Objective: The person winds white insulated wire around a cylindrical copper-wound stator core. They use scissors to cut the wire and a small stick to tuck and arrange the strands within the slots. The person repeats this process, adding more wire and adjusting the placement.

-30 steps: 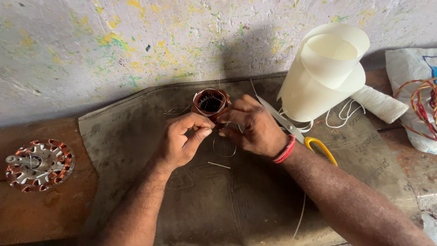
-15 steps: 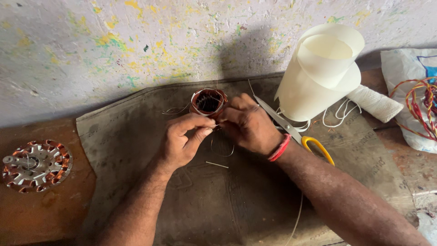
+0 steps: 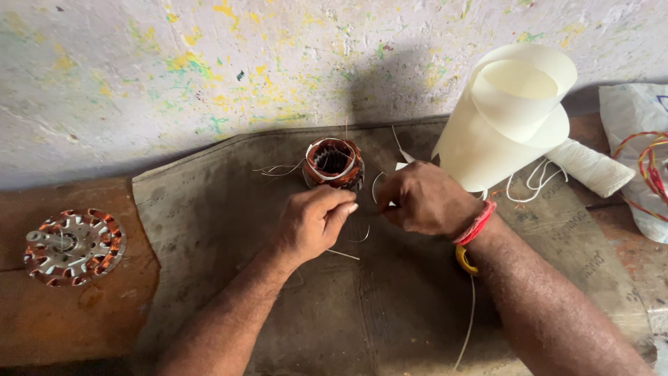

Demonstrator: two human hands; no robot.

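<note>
A small motor stator (image 3: 334,162) with copper windings stands upright on a brown cardboard mat (image 3: 209,209), near the wall. My left hand (image 3: 313,221) is just in front of it, fingers pinched together on a thin pale wire. My right hand (image 3: 421,198), with a red thread band at the wrist, is to the right of the stator, fingers curled around a thin wire that loops up between both hands. Loose thin wires trail from the stator to its left.
A roll of cream insulating sheet (image 3: 511,115) stands at the back right, a spool of white string (image 3: 590,166) beside it. Yellow scissor handles (image 3: 465,261) peek out under my right wrist. A bag with coloured wires (image 3: 643,157) lies far right. Another wound stator (image 3: 72,245) sits left on wood.
Both hands have drawn a little back from the stator toward me, and my right hand has moved right, pulling the thin wire. The stator now stands uncovered.
</note>
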